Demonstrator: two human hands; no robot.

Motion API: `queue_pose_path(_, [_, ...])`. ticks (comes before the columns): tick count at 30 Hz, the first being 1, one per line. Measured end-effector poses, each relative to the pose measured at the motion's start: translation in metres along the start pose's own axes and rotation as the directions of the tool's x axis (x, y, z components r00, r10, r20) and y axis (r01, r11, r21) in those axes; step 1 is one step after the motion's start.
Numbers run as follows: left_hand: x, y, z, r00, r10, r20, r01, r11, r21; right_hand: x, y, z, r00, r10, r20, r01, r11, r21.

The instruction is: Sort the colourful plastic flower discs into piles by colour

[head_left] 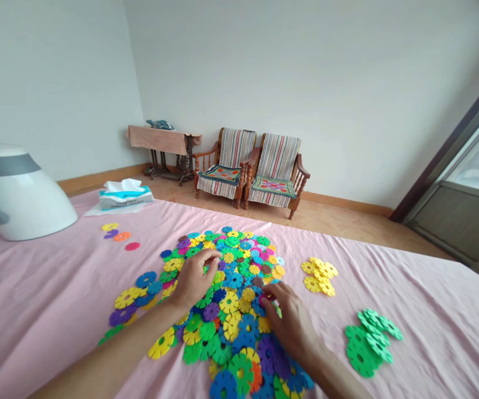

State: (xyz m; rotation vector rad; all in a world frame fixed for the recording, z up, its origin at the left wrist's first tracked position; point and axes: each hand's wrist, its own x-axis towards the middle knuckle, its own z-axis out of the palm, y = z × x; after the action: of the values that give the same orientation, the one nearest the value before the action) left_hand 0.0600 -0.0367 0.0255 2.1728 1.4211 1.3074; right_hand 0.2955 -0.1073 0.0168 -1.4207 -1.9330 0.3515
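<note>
Across the lower middle of the frame, a heap of colourful notched discs (pixel 233 280) spreads over a pink cloth (pixel 52 288). At its centre the left hand (pixel 195 277) holds thumb and forefinger close together — whether a disc sits between them, I cannot tell. Lower right of centre, the right hand (pixel 292 318) curls its fingers over the heap's edge; its grip is unclear too. Progress looks early: a yellow cluster (pixel 319 275) and a green cluster (pixel 367 343) lie apart at right, four loose discs (pixel 122 236) at left, while most remain mixed. The tissue pack (pixel 125 197), upper left, bears dark lettering — too small to read.
</note>
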Motion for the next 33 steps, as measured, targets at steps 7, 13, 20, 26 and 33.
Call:
queue_pose_path(7, [0.01, -0.004, 0.009, 0.976, 0.09, 0.2, -0.124, 0.978, 0.167, -0.016, 0.0, 0.004, 0.996, 0.017, -0.088, -0.016, 1.0, 0.013])
queue_pose_path(13, [0.001, 0.003, 0.003, 0.911, 0.104, 0.398, -0.191, 0.964, 0.185, -0.017, 0.012, 0.011, 0.994, 0.065, -0.087, -0.059, 0.996, 0.069])
queue_pose_path(20, [-0.01, 0.025, -0.017, 0.816, 0.196, 0.544, -0.209, 0.977, -0.038, -0.018, 0.013, 0.012, 0.996, 0.073, -0.055, -0.068, 0.993, 0.098])
queue_pose_path(26, [-0.008, 0.021, -0.018, 0.811, 0.252, 0.528, -0.197, 0.967, -0.158, -0.018, 0.014, 0.011, 0.996, 0.065, -0.056, -0.059, 0.993, 0.099])
queue_pose_path(33, [0.033, -0.021, -0.021, 0.972, 0.0, 0.236, -0.077, 0.946, 0.316, -0.017, 0.01, 0.009, 0.996, 0.067, -0.055, -0.062, 0.995, 0.083])
